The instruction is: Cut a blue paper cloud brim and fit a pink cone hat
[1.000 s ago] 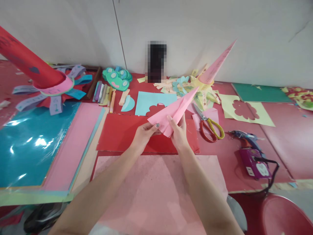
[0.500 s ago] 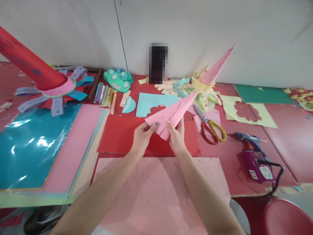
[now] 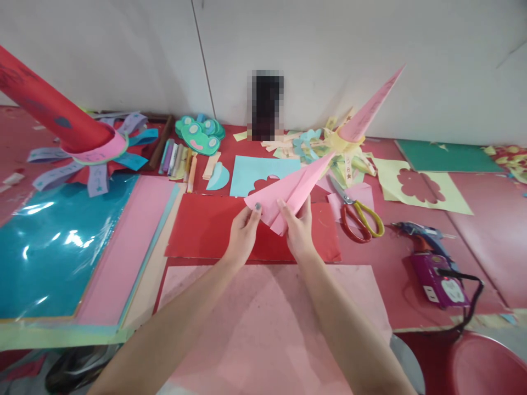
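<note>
A folded sheet of pink paper (image 3: 290,189), narrowing to a point at the upper right, is held between both hands above the red sheet (image 3: 206,230). My left hand (image 3: 244,233) pinches its lower left corner, thumb on top. My right hand (image 3: 300,225) grips the lower right side, its thumb on the front and the other fingers partly hidden behind. Just beyond the paper lies a light blue sheet (image 3: 247,170) with a flower-shaped cutout. Scissors (image 3: 359,216) with one red and one yellow handle rest to the right of my right hand.
A glue gun (image 3: 428,233) and a purple power box (image 3: 438,280) with a cable sit at the right. Finished paper cones, one red (image 3: 53,107) and one pink (image 3: 366,115), stand at either side. Markers (image 3: 177,156) and frog cutouts (image 3: 200,134) lie near the wall; packed coloured paper (image 3: 61,241) is at left.
My left thumb has slid slightly left and up along the paper's edge, and the left hand has turned a little. The paper stays in both hands; the view has shifted slightly.
</note>
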The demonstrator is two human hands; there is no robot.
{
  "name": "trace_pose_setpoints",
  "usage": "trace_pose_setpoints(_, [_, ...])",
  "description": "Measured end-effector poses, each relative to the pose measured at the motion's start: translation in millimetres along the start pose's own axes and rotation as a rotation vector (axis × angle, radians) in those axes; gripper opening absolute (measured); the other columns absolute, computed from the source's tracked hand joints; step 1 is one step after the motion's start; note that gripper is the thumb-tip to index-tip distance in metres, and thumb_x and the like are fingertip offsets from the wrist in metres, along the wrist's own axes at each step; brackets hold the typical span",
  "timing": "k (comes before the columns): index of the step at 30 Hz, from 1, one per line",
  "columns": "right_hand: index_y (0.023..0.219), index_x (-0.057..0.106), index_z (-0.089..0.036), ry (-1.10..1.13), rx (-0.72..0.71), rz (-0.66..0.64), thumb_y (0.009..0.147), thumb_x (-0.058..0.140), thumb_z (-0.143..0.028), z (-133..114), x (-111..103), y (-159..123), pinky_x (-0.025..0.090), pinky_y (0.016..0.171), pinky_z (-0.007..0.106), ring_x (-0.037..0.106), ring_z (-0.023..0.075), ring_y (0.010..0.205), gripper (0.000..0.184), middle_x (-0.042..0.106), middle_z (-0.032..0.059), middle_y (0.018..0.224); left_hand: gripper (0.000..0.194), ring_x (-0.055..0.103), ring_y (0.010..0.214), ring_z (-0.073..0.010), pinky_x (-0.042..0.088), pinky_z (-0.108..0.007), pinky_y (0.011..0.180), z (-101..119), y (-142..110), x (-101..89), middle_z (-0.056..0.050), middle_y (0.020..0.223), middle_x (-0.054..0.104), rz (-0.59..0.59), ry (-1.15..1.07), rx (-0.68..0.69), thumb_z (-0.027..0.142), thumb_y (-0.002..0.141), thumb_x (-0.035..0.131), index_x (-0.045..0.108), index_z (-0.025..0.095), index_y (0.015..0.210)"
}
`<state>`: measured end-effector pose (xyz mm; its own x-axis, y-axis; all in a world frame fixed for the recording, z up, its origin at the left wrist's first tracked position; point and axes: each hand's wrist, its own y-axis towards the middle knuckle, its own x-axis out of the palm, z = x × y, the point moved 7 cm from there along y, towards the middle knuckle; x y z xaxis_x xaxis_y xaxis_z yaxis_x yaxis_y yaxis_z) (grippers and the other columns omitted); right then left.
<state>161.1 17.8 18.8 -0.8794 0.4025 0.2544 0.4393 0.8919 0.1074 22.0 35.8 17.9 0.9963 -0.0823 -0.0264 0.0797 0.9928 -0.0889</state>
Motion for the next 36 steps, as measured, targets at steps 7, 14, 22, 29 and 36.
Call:
trace_pose_setpoints(7, [0.132, 0.044, -0.033, 0.007, 0.005, -0.005, 0.077, 0.068, -0.034, -0.2, -1.5, 0.9, 0.051, 0.096, 0.042, 0.06, 0.0208, 0.109, 0.06, 0.059, 0.0042, 0.122, 0.027, 0.06, 0.086, -0.0175, 0.046, -0.026, 0.077, -4.0, 2.6, 3.9, -0.001, 0.071, 0.063, -0.044, -0.1, -0.025, 0.046, 0.076, 0.065, 0.064, 0.019, 0.072])
trace_pose_setpoints(14, [0.131, 0.045, -0.031, -0.028, -0.02, -0.004, 0.076, 0.07, -0.031, -2.0, 1.1, -0.7, 0.047, 0.099, 0.043, 0.058, 0.0206, 0.11, 0.061, 0.058, 0.0047, 0.122, 0.03, 0.059, 0.08, -0.0152, 0.046, -0.026, 0.075, -8.9, 3.4, 2.5, -0.001, 0.073, 0.063, -0.016, -0.16, -0.047, 0.047, 0.077, 0.063, 0.061, 0.018, 0.072])
trace_pose_setpoints(22, [0.128, 0.047, -0.03, -0.066, -0.013, 0.019, 0.074, 0.071, -0.033, -0.8, -1.4, 0.3, 0.047, 0.098, 0.044, 0.058, 0.0216, 0.111, 0.059, 0.059, 0.0048, 0.121, 0.023, 0.062, 0.091, -0.0168, 0.047, -0.03, 0.085, -8.2, 3.3, 4.8, -0.002, 0.085, 0.067, -0.043, -0.309, -0.044, 0.041, 0.074, 0.068, 0.066, 0.021, 0.086])
trace_pose_setpoints(29, [0.129, 0.046, -0.031, -0.037, -0.005, -0.006, 0.075, 0.069, -0.033, -1.8, -1.4, 0.9, 0.05, 0.095, 0.042, 0.059, 0.0208, 0.108, 0.058, 0.06, 0.0039, 0.119, 0.03, 0.061, 0.082, -0.0169, 0.048, -0.028, 0.076, -5.8, 2.7, 3.0, -0.002, 0.077, 0.066, -0.03, -0.117, -0.03, 0.047, 0.077, 0.064, 0.069, 0.019, 0.083])
trace_pose_setpoints(36, [0.128, 0.047, -0.031, 0.002, 0.009, -0.024, 0.074, 0.071, -0.032, 0.9, 0.5, 1.3, 0.05, 0.095, 0.039, 0.057, 0.0209, 0.112, 0.059, 0.058, 0.0037, 0.124, 0.033, 0.063, 0.089, -0.019, 0.049, -0.028, 0.078, -3.6, 2.1, 0.6, -0.004, 0.087, 0.071, 0.001, -0.091, -0.024, 0.048, 0.078, 0.062, 0.071, 0.019, 0.091])
